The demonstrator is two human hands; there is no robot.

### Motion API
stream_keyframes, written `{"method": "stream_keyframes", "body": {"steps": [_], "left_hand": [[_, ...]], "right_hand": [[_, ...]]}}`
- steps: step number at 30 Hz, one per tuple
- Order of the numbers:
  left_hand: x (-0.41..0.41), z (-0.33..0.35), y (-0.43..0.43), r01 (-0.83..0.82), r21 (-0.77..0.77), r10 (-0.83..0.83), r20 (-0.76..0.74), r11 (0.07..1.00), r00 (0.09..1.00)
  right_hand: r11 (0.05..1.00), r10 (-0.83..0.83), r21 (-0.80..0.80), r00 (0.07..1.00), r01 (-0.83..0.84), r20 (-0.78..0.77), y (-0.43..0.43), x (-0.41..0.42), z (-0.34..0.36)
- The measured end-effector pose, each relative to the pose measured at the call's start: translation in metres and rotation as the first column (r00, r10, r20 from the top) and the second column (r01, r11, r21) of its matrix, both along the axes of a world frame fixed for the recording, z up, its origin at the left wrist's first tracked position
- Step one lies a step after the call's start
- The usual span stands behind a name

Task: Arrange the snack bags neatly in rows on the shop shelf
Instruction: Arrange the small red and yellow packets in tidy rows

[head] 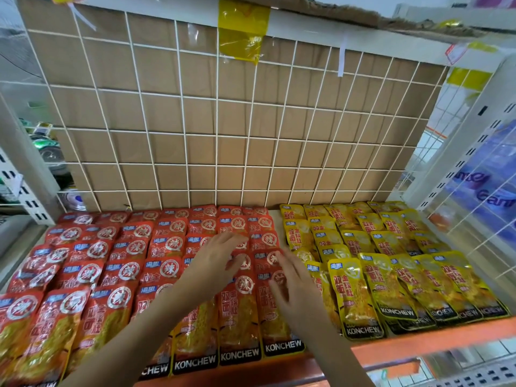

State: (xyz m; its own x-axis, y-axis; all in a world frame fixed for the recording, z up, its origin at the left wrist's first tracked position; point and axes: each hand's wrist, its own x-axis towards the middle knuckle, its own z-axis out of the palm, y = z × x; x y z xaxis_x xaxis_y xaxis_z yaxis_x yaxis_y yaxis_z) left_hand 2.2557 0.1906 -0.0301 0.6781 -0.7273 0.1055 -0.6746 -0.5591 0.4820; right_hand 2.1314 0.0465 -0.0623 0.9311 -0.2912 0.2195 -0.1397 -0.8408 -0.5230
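Observation:
Several red snack bags lie in overlapping rows across the left and middle of the shelf. Yellow snack bags lie in rows on the right part. My left hand lies flat with straight fingers on the red bags in the middle rows. My right hand, somewhat blurred, has straight fingers over the rightmost red row, next to the yellow bags. Neither hand holds a bag.
A white wire grid backed by brown cardboard closes the back. An orange shelf edge runs along the front. A wire side panel stands at the right, white shelf posts at the left.

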Motion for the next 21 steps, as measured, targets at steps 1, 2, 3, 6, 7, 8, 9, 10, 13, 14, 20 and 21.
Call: {"method": "stream_keyframes", "body": {"steps": [1, 2, 3, 6, 7, 8, 9, 10, 13, 14, 20, 21], "left_hand": [[-0.006, -0.002, 0.005, -0.007, 0.058, 0.007, 0.01, 0.998, 1.0], [-0.013, -0.003, 0.009, -0.009, 0.107, 0.008, 0.012, 0.994, 1.0], [-0.019, -0.007, 0.012, -0.002, 0.153, 0.0, 0.013, 0.988, 1.0], [-0.034, -0.024, 0.016, 0.001, 0.244, -0.024, 0.09, 0.97, 0.996], [-0.037, -0.031, 0.017, -0.01, 0.264, -0.03, 0.144, 0.964, 0.989], [-0.039, -0.036, 0.018, -0.036, 0.295, -0.017, 0.177, 0.955, 0.984], [-0.041, -0.039, 0.018, -0.069, 0.325, 0.012, 0.173, 0.943, 0.985], [-0.043, -0.041, 0.017, -0.089, 0.327, 0.026, 0.191, 0.941, 0.981], [-0.049, -0.041, 0.015, -0.099, 0.345, 0.041, 0.171, 0.933, 0.984], [-0.05, -0.043, 0.016, -0.11, 0.341, 0.042, 0.201, 0.934, 0.979], [-0.053, -0.05, 0.014, -0.19, 0.336, 0.07, 0.338, 0.923, 0.939], [-0.054, -0.05, 0.013, -0.202, 0.324, 0.085, 0.341, 0.924, 0.936]], "right_hand": [[0.999, 0.03, -0.008, 0.999, -0.031, -0.046, 0.001, 0.001, -0.002], [0.998, 0.048, -0.026, 0.994, -0.05, -0.094, 0.003, 0.002, -0.004], [0.997, 0.056, -0.044, 0.988, -0.063, -0.141, 0.004, 0.003, -0.006], [0.996, 0.033, -0.069, 0.972, -0.05, -0.232, 0.007, 0.003, -0.008], [0.996, 0.026, -0.079, 0.966, -0.047, -0.256, 0.007, 0.002, -0.008], [0.995, 0.021, -0.091, 0.962, -0.048, -0.274, 0.008, 0.002, -0.007], [0.994, 0.016, -0.102, 0.957, -0.048, -0.289, 0.009, 0.002, -0.007], [0.992, 0.016, -0.116, 0.954, -0.053, -0.3, 0.009, 0.002, -0.007], [0.986, 0.01, -0.157, 0.95, -0.062, -0.312, 0.01, 0.004, -0.008], [0.986, 0.011, -0.156, 0.948, -0.063, -0.317, 0.011, 0.003, -0.008], [0.983, 0.02, -0.164, 0.945, -0.078, -0.328, 0.012, 0.003, -0.005], [0.981, 0.006, -0.18, 0.944, -0.07, -0.331, 0.013, 0.004, -0.006]]}}
